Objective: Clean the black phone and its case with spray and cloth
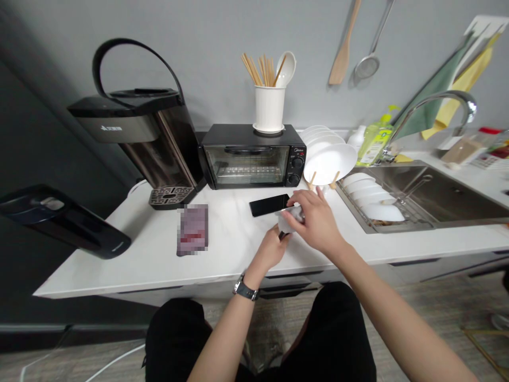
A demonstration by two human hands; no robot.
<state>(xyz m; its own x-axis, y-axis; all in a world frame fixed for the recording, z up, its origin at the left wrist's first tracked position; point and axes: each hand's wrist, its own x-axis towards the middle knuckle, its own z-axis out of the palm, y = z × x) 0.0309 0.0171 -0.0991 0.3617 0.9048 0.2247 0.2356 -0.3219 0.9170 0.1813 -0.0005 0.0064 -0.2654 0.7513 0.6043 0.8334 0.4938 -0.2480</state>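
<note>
From my remote post I saw a white countertop (pixel 234 246) with a dark tumbler (pixel 87 225) near its left edge. A water dispenser (pixel 159 143) and a Midea toaster oven (pixel 246 168) stood toward the back edge; a blurred purplish packet (pixel 193 231) and a black smartphone (pixel 267 206) lay nearer the front.

Left of the hands (pixel 316 220), room runs between phone (pixel 267 206) and pixelated object (pixel 193 230) until the oven (pixel 252 162).

Phone (pixel 268 206) — glossy; spatula (pixel 342 59) — wooden.
</note>
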